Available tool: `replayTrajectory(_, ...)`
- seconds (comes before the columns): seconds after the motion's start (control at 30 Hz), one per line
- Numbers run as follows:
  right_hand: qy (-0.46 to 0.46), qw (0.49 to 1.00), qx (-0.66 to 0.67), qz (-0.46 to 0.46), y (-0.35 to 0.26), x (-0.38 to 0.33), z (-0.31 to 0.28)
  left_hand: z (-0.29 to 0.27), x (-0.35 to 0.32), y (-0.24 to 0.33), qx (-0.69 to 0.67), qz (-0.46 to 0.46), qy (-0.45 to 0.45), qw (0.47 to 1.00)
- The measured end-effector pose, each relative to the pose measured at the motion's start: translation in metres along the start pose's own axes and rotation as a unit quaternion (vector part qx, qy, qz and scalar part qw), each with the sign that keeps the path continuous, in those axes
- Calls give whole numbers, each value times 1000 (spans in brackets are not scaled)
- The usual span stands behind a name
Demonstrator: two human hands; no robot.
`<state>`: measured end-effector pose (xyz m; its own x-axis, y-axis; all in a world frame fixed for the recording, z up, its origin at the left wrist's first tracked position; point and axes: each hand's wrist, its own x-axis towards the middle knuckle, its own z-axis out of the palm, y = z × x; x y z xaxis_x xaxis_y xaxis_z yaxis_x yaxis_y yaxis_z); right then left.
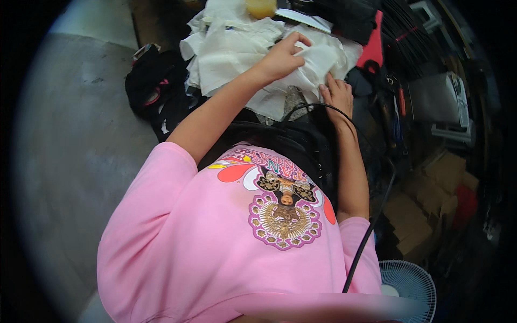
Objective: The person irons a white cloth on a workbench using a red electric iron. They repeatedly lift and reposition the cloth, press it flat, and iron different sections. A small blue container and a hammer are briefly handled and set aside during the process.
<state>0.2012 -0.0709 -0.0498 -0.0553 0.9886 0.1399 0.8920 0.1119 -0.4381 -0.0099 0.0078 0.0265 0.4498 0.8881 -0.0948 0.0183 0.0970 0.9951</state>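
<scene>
A heap of thin white cloth (pixel 226 62) lies crumpled across the work surface in front of me. My left hand (pixel 283 59) reaches over it from the left, its fingers bent and closed on a fold of the cloth. At the cloth's right edge, my right hand (pixel 339 97) rests with its fingers stretched forward and a little apart, the fingertips touching the fabric. A speckled grey patch (pixel 292 99) shows between the cloth's near folds. Behind the heap are a yellow rounded object (pixel 261 8), cut off by the view, and a flat white piece (pixel 307 20).
A black cable (pixel 371 229) loops past my right wrist and arm. Dark bundled fabric (pixel 151 86) hangs at the left. To the right are a bright red-pink piece (pixel 372 48), tools (pixel 399 107) and cardboard (pixel 414 210). A fan (pixel 414 290) stands low at the right.
</scene>
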Motion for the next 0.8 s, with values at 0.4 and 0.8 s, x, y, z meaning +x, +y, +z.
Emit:
replayTrajectory(0.4, -31, 997, -60, 28, -10, 7, -2, -67, -56, 71, 167, 136, -3, 977)
replayTrajectory(0.8, -30, 997, -69, 12, -3, 6, 3, -118, -71, 70, 369, 232, 243, 866)
